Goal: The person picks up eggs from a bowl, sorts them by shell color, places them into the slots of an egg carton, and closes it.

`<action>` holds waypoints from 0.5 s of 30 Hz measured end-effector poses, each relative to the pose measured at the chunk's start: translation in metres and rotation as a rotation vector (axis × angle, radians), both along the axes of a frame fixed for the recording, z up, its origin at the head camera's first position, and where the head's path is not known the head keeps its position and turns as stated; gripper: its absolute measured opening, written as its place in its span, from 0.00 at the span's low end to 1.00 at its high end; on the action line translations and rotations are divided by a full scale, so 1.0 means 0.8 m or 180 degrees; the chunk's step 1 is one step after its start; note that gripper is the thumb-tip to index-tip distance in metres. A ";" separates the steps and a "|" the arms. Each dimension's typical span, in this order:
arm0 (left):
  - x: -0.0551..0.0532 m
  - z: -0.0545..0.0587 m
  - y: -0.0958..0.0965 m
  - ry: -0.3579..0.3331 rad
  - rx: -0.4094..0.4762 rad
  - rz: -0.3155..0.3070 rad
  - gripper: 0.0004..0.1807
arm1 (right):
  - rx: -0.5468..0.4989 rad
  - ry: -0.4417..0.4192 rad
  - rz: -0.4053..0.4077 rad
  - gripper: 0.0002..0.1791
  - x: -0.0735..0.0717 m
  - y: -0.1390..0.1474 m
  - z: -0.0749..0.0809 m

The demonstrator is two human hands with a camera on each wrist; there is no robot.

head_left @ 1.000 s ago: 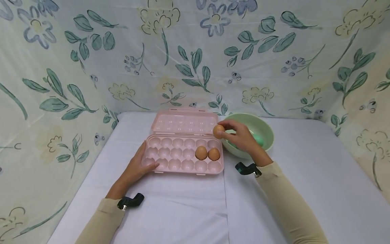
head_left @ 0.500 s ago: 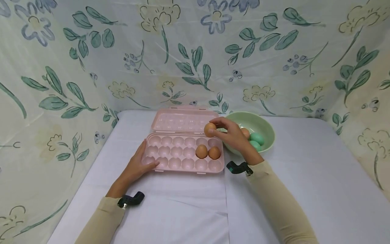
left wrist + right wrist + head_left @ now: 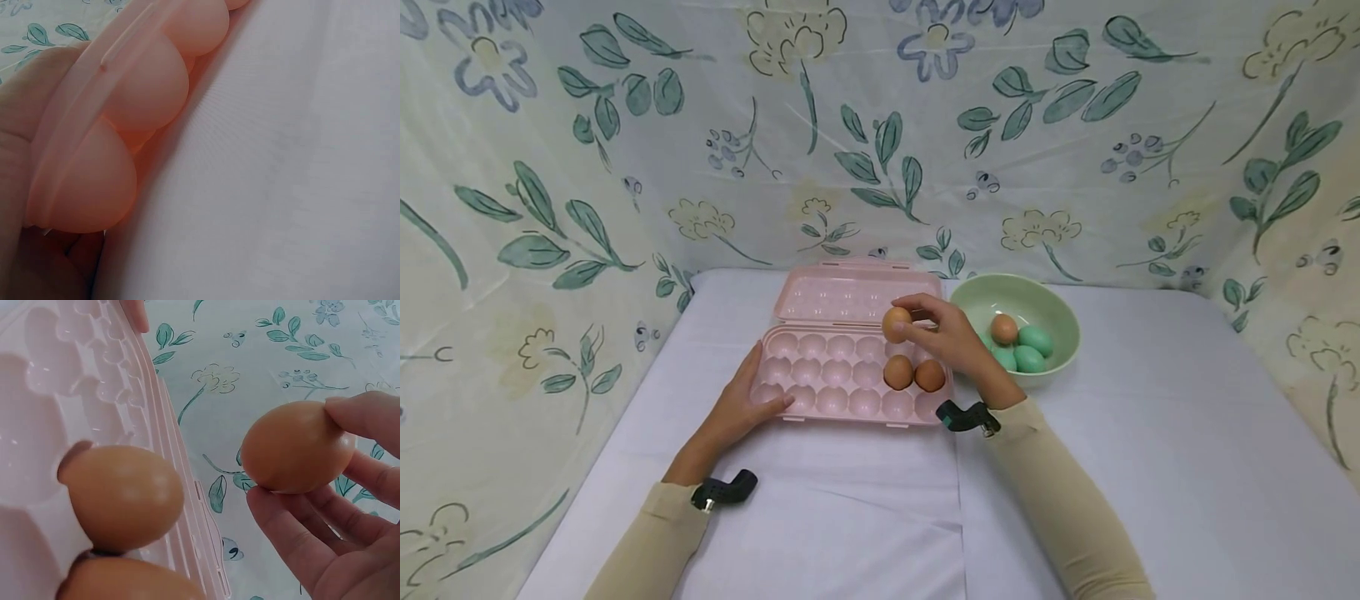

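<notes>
A pink egg carton [image 3: 832,402] lies with its lid folded back in the head view. My left hand [image 3: 739,406] grips its left end, thumb over the front rim; in the left wrist view some fingers [image 3: 84,253] curl beneath the rounded cups. Between thumb and fingertips, my right hand [image 3: 951,333] pinches a brown egg [image 3: 897,325] above the carton's back row. Two more brown eggs [image 3: 898,372] sit side by side in the middle row, toward the right. The right wrist view shows the held egg [image 3: 297,447] apart from the seated egg [image 3: 128,497].
Right behind the carton stands a light green bowl [image 3: 1060,321] holding a brown egg [image 3: 1003,329] and several green eggs [image 3: 1036,340]. White cloth [image 3: 850,508] covers the table. A floral curtain [image 3: 820,183] hangs along the back and sides.
My right hand has carried the brown egg leftward from beside the bowl to above the carton's back row, uncovering the eggs in the bowl. The left hand stays on the carton.
</notes>
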State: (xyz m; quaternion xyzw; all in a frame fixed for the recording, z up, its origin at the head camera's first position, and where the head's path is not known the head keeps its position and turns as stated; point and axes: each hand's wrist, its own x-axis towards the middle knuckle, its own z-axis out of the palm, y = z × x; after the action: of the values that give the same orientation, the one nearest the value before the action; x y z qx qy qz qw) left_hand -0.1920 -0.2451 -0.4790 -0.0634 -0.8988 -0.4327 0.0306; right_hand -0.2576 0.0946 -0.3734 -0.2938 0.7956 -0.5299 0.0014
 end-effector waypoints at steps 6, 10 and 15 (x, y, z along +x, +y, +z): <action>0.000 -0.002 0.000 -0.0022 0.0004 0.0011 0.64 | -0.0008 -0.0125 0.0037 0.21 -0.005 -0.010 -0.015; -0.001 -0.002 0.000 -0.0012 -0.0011 0.0005 0.64 | -0.0015 -0.0066 0.0024 0.20 -0.016 -0.014 -0.031; -0.001 -0.001 0.000 0.0002 0.0005 -0.0001 0.64 | -0.0002 -0.0055 -0.0033 0.23 -0.014 -0.019 -0.032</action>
State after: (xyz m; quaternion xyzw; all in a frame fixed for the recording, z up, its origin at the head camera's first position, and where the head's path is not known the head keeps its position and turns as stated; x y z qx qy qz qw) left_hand -0.1932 -0.2451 -0.4798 -0.0637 -0.8984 -0.4335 0.0309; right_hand -0.2688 0.0795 -0.3988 -0.2852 0.7969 -0.5326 0.0054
